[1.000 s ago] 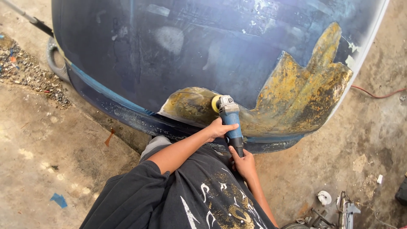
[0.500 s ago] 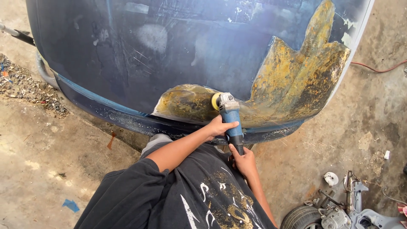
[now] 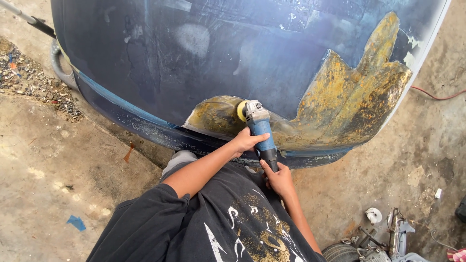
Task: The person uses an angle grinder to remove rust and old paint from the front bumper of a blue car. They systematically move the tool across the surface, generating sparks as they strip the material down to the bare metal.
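Concrete floor (image 3: 58, 160) beneath us, dark blue car panel (image 3: 194, 53) with rusty bare patch (image 3: 349, 102), our left hand (image 3: 247, 140) and right hand (image 3: 277, 178) both gripped tight round blue angle grinder (image 3: 259, 131), disc on patch's left end.

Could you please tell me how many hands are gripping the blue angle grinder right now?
2. The left hand wraps the blue angle grinder mid-body, near the head; the right hand grips its rear handle end. No other hands show.
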